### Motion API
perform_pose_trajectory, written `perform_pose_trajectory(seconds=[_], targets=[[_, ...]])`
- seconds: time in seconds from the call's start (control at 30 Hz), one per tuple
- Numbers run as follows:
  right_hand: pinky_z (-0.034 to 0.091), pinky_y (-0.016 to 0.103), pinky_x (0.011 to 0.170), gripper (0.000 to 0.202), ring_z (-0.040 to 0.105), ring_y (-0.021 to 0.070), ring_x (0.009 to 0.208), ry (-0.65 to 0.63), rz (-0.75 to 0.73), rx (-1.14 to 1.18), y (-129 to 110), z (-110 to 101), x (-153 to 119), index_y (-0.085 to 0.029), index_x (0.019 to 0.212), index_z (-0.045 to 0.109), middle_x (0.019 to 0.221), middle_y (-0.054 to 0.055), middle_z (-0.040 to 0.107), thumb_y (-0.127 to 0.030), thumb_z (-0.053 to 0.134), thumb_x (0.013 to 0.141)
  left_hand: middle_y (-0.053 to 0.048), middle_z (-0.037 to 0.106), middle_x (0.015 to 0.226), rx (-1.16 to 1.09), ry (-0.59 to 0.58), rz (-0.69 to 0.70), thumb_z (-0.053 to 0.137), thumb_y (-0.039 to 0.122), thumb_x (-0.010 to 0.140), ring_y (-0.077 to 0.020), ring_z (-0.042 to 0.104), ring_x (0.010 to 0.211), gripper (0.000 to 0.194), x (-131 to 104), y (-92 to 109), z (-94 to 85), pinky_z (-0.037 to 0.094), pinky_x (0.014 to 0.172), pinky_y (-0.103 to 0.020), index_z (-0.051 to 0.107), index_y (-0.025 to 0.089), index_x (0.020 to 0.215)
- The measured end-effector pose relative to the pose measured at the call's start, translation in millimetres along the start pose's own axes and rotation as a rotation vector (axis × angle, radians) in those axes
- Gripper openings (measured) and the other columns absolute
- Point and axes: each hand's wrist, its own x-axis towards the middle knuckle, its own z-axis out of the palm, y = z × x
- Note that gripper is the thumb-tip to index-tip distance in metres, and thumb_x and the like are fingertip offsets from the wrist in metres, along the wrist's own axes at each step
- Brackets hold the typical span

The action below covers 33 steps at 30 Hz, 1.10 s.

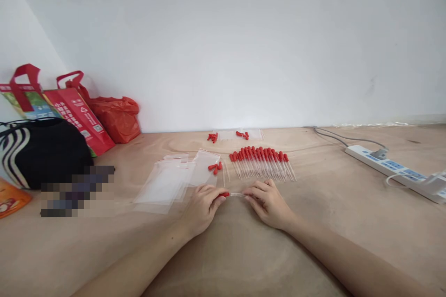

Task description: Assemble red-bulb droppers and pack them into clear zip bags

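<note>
Between my hands lies a clear dropper tube [237,194] with a red rubber bulb [225,194] at its left end. My left hand [205,208] pinches the bulb, and the fingers of my right hand [266,204] are closed on the tube's other end. Just beyond them is a row of droppers [263,162] with red bulbs, tips pointing toward me. To its left are two bare tubes [226,172] and several loose red bulbs [215,167]. Clear zip bags [163,185] are spread out left of my left hand.
Near the wall, another clear bag [228,135] has red bulbs on and beside it. A white power strip [393,169] with cables lies at right. Shopping bags [81,116], a red plastic bag [116,118] and a black drawstring bag [52,148] stand at left.
</note>
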Motion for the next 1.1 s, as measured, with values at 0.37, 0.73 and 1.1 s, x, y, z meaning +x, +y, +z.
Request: perform_pose_trajectory(seconds=[0.37,0.73,1.1], targets=[[0.028,0.029,0.067,0.020,0.053,0.0119,0.069,0.031,-0.025,0.002,-0.2,0.8,-0.5,-0.020,0.095,0.059,0.080,0.003,0.063,-0.019,0.043,0.084,-0.002,0.064,0.080,-0.045,-0.015,0.002,0.039,0.026,0.088,-0.0167,0.055,0.078,0.021,0.6,1.4,-1.1,0.038,0.076,-0.032,0.059,0.020,0.091],[0.027,0.029,0.069,0.020,0.055,0.0104,0.070,0.007,-0.055,-0.024,-0.8,4.3,-0.4,-0.024,0.098,0.060,0.083,0.002,0.064,-0.021,0.046,0.084,-0.001,0.063,0.074,-0.062,0.000,0.033,0.038,0.027,0.088,-0.0155,0.055,0.073,0.022,-0.4,4.1,0.2,0.038,0.076,-0.031,0.059,0.019,0.086],[0.023,0.030,0.067,0.020,0.053,0.0100,0.067,-0.033,-0.146,-0.039,2.8,3.3,2.4,-0.025,0.094,0.062,0.079,0.001,0.063,-0.020,0.046,0.083,-0.001,0.066,0.071,-0.090,-0.050,0.110,0.038,0.029,0.088,-0.0136,0.057,0.065,0.025,-2.7,2.2,1.4,0.033,0.083,-0.034,0.060,0.020,0.079]])
